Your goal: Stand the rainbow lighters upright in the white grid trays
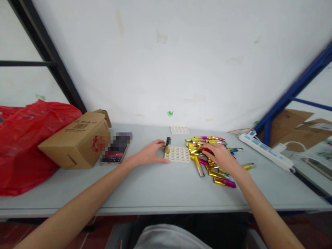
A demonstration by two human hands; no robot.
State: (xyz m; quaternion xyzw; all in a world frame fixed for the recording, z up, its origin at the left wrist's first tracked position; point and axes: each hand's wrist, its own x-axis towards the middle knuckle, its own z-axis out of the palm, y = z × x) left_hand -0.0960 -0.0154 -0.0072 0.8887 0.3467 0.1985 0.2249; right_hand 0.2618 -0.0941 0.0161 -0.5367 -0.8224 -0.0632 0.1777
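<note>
My left hand [149,154] rests at the left end of a white tray with rows of round holes [181,154]. Its thumb and fingers are spread around that end. A few slim pieces with dark tops [168,147] stand upright in the tray's left column, close to my left fingertips. On the right, my right hand [219,155] reaches over a loose pile of shiny lighters [199,166], mostly gold, some magenta. Its fingers are bent and apart, with the tips among the lighters. Part of the pile is hidden under this hand.
A second white holed tray [180,130] lies near the wall. To the left are a phone [116,148], a cardboard box [77,141] and a red plastic bag [31,138]. A white power strip [266,152] with cables runs along the right side of the grey table [155,190].
</note>
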